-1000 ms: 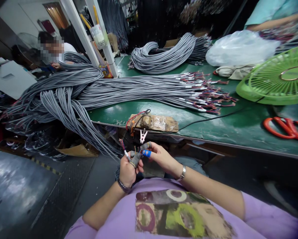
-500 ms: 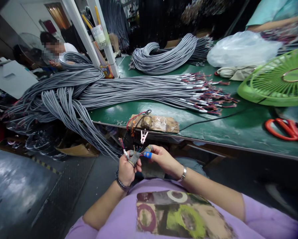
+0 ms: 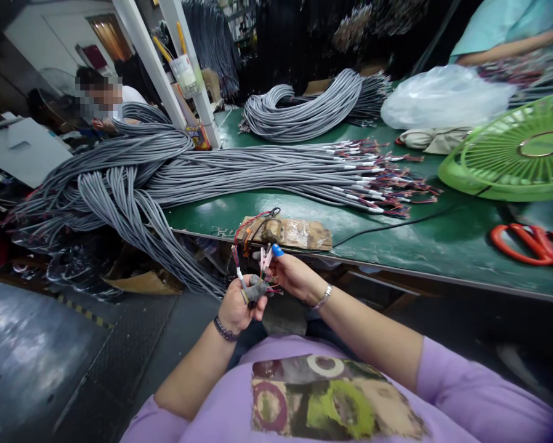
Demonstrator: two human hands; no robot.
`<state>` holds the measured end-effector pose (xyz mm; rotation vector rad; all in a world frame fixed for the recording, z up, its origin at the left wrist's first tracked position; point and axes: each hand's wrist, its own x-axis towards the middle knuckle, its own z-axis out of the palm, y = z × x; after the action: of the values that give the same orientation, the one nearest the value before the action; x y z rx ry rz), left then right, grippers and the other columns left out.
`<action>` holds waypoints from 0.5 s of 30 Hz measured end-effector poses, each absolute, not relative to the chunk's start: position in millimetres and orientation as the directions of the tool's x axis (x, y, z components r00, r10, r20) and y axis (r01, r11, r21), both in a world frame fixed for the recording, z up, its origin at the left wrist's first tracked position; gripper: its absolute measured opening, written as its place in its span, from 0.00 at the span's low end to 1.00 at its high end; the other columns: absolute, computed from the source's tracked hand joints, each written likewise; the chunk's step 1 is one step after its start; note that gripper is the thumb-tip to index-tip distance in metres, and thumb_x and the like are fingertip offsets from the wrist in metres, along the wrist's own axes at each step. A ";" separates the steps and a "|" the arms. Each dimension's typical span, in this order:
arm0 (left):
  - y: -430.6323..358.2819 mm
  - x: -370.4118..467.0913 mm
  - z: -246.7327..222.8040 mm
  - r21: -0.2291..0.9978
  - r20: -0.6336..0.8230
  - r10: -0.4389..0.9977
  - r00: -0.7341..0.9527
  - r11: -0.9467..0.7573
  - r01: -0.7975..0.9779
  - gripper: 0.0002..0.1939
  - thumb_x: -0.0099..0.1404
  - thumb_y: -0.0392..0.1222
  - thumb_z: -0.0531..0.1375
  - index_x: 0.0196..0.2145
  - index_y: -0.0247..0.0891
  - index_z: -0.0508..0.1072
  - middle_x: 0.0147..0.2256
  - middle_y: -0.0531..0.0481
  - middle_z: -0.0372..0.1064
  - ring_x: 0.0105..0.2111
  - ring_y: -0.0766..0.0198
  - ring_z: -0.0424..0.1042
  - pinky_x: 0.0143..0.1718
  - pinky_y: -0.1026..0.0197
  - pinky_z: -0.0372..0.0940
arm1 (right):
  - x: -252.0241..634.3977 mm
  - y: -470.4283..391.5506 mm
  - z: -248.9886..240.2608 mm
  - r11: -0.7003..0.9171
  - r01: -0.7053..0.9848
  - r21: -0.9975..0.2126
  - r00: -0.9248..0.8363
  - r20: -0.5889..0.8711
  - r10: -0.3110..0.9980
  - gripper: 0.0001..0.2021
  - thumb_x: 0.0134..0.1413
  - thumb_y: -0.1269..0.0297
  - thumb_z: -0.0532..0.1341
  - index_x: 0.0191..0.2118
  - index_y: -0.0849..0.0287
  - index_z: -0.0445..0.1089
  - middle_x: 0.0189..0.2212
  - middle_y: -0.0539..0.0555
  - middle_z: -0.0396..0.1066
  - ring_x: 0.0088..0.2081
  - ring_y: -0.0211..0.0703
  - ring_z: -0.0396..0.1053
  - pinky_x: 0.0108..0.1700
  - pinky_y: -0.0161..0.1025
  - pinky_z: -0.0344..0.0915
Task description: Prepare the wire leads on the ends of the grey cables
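My left hand (image 3: pixel 243 303), with grey wraps on its fingers, is closed around a grey cable (image 3: pixel 241 278) whose thin coloured wires fan out above and to the right of the fingers. My right hand (image 3: pixel 289 274), a blue wrap on one fingertip, is at the pale pink clip (image 3: pixel 266 258) at the table's front edge, its fingers pressed together around it. A wooden block (image 3: pixel 304 234) with red and black leads lies on the edge just behind.
Long grey cables (image 3: pixel 239 169) with stripped ends lie across the green table (image 3: pixel 443 240). Red-handled scissors (image 3: pixel 530 243), a green fan (image 3: pixel 530 147) and a plastic bag (image 3: pixel 445 98) are at the right. Two other people are beyond the table.
My right hand has left the wires by my left hand and moved up to the clip. My left hand still holds the cable, nearly in place.
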<state>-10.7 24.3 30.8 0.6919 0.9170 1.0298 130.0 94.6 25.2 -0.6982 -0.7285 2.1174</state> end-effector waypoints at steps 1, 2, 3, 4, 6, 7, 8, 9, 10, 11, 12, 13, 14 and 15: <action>26.0 -10.0 29.7 0.832 -0.305 0.924 0.232 0.377 -0.407 0.19 0.49 0.49 0.68 0.24 0.36 0.63 0.13 0.55 0.65 0.08 0.71 0.59 0.07 0.72 0.48 | 129.0 94.1 25.8 -0.540 -0.496 -0.680 -0.548 -0.237 0.802 0.20 0.50 0.45 0.61 0.29 0.61 0.71 0.23 0.51 0.69 0.24 0.34 0.63 0.27 0.32 0.62; 27.5 -9.3 28.5 0.829 -0.306 0.922 0.238 0.381 -0.409 0.19 0.49 0.49 0.68 0.24 0.36 0.64 0.13 0.55 0.65 0.08 0.71 0.60 0.07 0.72 0.49 | 128.1 93.5 26.7 -0.550 -0.497 -0.671 -0.550 -0.247 0.798 0.21 0.50 0.44 0.60 0.29 0.61 0.70 0.22 0.51 0.68 0.24 0.34 0.62 0.27 0.32 0.61; 28.8 -8.8 27.3 0.826 -0.307 0.920 0.244 0.384 -0.412 0.18 0.49 0.49 0.68 0.25 0.36 0.64 0.13 0.55 0.65 0.08 0.71 0.60 0.07 0.72 0.49 | 127.2 92.8 27.8 -0.561 -0.497 -0.662 -0.550 -0.260 0.794 0.21 0.49 0.44 0.60 0.28 0.61 0.70 0.22 0.51 0.67 0.23 0.34 0.62 0.26 0.33 0.60; 30.0 -8.4 26.1 0.823 -0.307 0.919 0.248 0.387 -0.416 0.18 0.49 0.49 0.68 0.25 0.36 0.64 0.13 0.56 0.65 0.08 0.71 0.60 0.08 0.72 0.49 | 126.3 92.2 29.0 -0.570 -0.499 -0.653 -0.547 -0.273 0.792 0.21 0.49 0.43 0.61 0.27 0.61 0.70 0.21 0.50 0.67 0.22 0.34 0.61 0.25 0.33 0.59; 31.8 -7.7 24.0 0.816 -0.308 0.916 0.257 0.393 -0.425 0.18 0.49 0.50 0.68 0.25 0.36 0.65 0.13 0.55 0.65 0.08 0.72 0.60 0.08 0.72 0.50 | 123.9 91.5 31.3 -0.578 -0.513 -0.634 -0.529 -0.296 0.795 0.21 0.47 0.43 0.62 0.26 0.61 0.69 0.19 0.49 0.66 0.21 0.34 0.59 0.25 0.33 0.58; 32.3 -7.4 23.0 0.813 -0.308 0.915 0.260 0.395 -0.428 0.18 0.49 0.50 0.68 0.26 0.36 0.65 0.13 0.55 0.65 0.08 0.72 0.60 0.08 0.72 0.50 | 122.5 91.4 32.0 -0.581 -0.526 -0.621 -0.518 -0.307 0.798 0.21 0.46 0.44 0.63 0.25 0.61 0.69 0.19 0.49 0.65 0.21 0.34 0.59 0.25 0.33 0.58; 32.7 -7.2 22.1 0.810 -0.309 0.915 0.261 0.396 -0.431 0.18 0.49 0.50 0.68 0.26 0.36 0.66 0.13 0.55 0.65 0.08 0.72 0.59 0.08 0.72 0.50 | 121.0 91.4 32.4 -0.582 -0.541 -0.607 -0.506 -0.318 0.802 0.21 0.45 0.44 0.63 0.25 0.61 0.68 0.18 0.49 0.65 0.21 0.34 0.59 0.24 0.33 0.57; 33.0 -7.0 21.3 0.809 -0.309 0.915 0.260 0.397 -0.434 0.18 0.49 0.50 0.68 0.26 0.36 0.66 0.13 0.55 0.65 0.08 0.72 0.59 0.07 0.72 0.50 | 119.5 91.6 32.4 -0.583 -0.555 -0.594 -0.495 -0.328 0.805 0.21 0.44 0.44 0.64 0.25 0.61 0.68 0.18 0.48 0.65 0.21 0.34 0.59 0.24 0.33 0.57; 33.1 -6.8 20.6 0.808 -0.310 0.915 0.258 0.397 -0.436 0.18 0.49 0.49 0.68 0.26 0.36 0.65 0.13 0.55 0.65 0.08 0.72 0.59 0.07 0.72 0.50 | 118.1 91.9 32.1 -0.584 -0.566 -0.583 -0.485 -0.337 0.807 0.21 0.43 0.45 0.65 0.25 0.61 0.68 0.17 0.48 0.64 0.20 0.34 0.59 0.24 0.33 0.57; 33.1 -6.7 20.0 0.807 -0.312 0.915 0.257 0.397 -0.436 0.18 0.49 0.49 0.68 0.25 0.36 0.65 0.13 0.55 0.65 0.08 0.72 0.59 0.07 0.72 0.50 | 116.8 92.2 31.6 -0.582 -0.575 -0.575 -0.476 -0.343 0.810 0.21 0.43 0.45 0.66 0.25 0.61 0.69 0.17 0.48 0.64 0.20 0.33 0.59 0.24 0.33 0.56; 33.0 -6.5 19.5 0.807 -0.315 0.914 0.255 0.399 -0.436 0.18 0.49 0.49 0.68 0.25 0.36 0.65 0.13 0.55 0.65 0.08 0.72 0.59 0.07 0.72 0.50 | 115.7 92.4 31.0 -0.577 -0.584 -0.571 -0.466 -0.347 0.814 0.21 0.42 0.45 0.66 0.25 0.61 0.69 0.17 0.48 0.64 0.20 0.33 0.59 0.23 0.33 0.56; 32.9 -6.4 19.1 0.805 -0.319 0.913 0.254 0.402 -0.435 0.18 0.49 0.49 0.67 0.25 0.36 0.64 0.13 0.55 0.65 0.08 0.72 0.59 0.07 0.72 0.50 | 114.7 92.5 30.3 -0.569 -0.594 -0.569 -0.453 -0.348 0.820 0.21 0.41 0.45 0.67 0.25 0.61 0.69 0.17 0.47 0.64 0.20 0.33 0.58 0.23 0.33 0.55; 32.9 -6.2 18.7 0.805 -0.323 0.912 0.253 0.405 -0.433 0.18 0.49 0.49 0.67 0.25 0.36 0.64 0.13 0.55 0.65 0.08 0.72 0.59 0.07 0.72 0.49 | 113.9 92.5 29.8 -0.560 -0.603 -0.569 -0.441 -0.347 0.828 0.21 0.41 0.46 0.67 0.25 0.61 0.69 0.17 0.47 0.64 0.20 0.32 0.58 0.23 0.32 0.55; 32.8 -6.1 18.4 0.805 -0.327 0.911 0.251 0.407 -0.431 0.17 0.49 0.48 0.67 0.25 0.36 0.64 0.13 0.55 0.65 0.08 0.72 0.59 0.07 0.72 0.49 | 113.3 92.4 29.4 -0.549 -0.610 -0.572 -0.429 -0.345 0.835 0.21 0.40 0.46 0.67 0.24 0.61 0.68 0.18 0.47 0.64 0.19 0.32 0.58 0.23 0.33 0.55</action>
<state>-6.1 32.8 18.4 0.6495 0.8945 1.0054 113.3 92.4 29.4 -0.7619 -0.4567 2.0509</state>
